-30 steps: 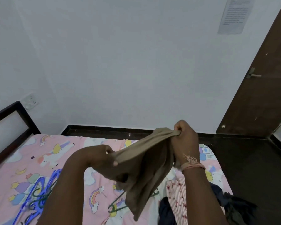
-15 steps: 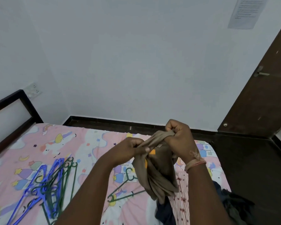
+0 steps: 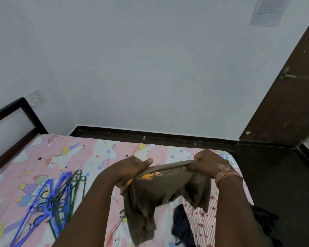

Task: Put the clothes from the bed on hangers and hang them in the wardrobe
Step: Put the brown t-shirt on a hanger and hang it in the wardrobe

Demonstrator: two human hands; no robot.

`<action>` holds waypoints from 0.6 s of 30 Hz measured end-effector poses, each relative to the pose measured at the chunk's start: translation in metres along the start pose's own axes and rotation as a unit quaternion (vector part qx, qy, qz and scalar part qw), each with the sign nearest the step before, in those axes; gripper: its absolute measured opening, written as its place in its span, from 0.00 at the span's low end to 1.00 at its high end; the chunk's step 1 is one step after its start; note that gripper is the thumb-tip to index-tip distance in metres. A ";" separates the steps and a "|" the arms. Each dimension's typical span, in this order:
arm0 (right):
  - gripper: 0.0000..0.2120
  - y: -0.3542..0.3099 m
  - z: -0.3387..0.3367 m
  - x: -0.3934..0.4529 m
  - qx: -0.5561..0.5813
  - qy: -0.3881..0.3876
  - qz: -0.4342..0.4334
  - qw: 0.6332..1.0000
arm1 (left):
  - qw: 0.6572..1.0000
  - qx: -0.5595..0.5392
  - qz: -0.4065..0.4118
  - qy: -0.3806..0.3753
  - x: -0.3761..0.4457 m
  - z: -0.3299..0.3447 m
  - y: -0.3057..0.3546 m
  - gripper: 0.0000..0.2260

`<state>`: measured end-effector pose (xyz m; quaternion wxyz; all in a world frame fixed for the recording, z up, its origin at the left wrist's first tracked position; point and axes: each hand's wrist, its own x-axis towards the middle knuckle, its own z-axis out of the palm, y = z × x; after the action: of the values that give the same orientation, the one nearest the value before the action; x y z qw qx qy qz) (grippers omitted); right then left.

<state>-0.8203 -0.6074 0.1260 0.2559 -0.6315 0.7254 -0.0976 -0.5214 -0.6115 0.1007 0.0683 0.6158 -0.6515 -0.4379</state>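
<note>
Both hands held a brown garment [image 3: 161, 191] above the bed [image 3: 100, 154]: the left hand [image 3: 132, 168] gripped its near-left edge, the right hand [image 3: 206, 164] clenched the bunched cloth. Hangers [image 3: 52, 198] lay left on the sheet, well apart; other clothes [image 3: 200, 220] lay near right. The bed's right edge met dark floor [image 3: 275, 175]. The writing on the paper [image 3: 268, 9] on the far wall was too small to read.

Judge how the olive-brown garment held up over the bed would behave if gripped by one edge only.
Probably floppy: the olive-brown garment sags in folds between the left hand and right hand. Likely light, since pinched edges carry it. Its loose end would probably swing.
</note>
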 end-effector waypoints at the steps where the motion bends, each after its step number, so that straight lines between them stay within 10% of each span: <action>1: 0.19 0.001 0.003 0.002 -0.020 0.031 0.022 0.999 | 0.998 0.032 -0.052 -0.021 0.003 0.003 -0.006 0.36; 7: 0.22 -0.006 0.010 -0.003 0.121 0.070 -0.048 0.989 | 0.963 0.228 -0.131 -0.059 0.013 0.017 -0.025 0.30; 15: 0.14 -0.004 0.022 -0.004 0.033 -0.077 -0.025 0.996 | 0.939 0.001 -0.272 -0.209 0.007 0.032 -0.030 0.16; 18: 0.16 0.002 0.016 -0.008 0.131 -0.095 -0.028 0.987 | 0.956 -0.005 -0.288 -0.058 0.022 0.040 -0.042 0.10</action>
<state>-0.8131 -0.5969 0.1134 0.4009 -0.6187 0.6613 -0.1384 -0.5209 -0.6053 0.0392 -0.0954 0.7502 -0.4471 -0.4778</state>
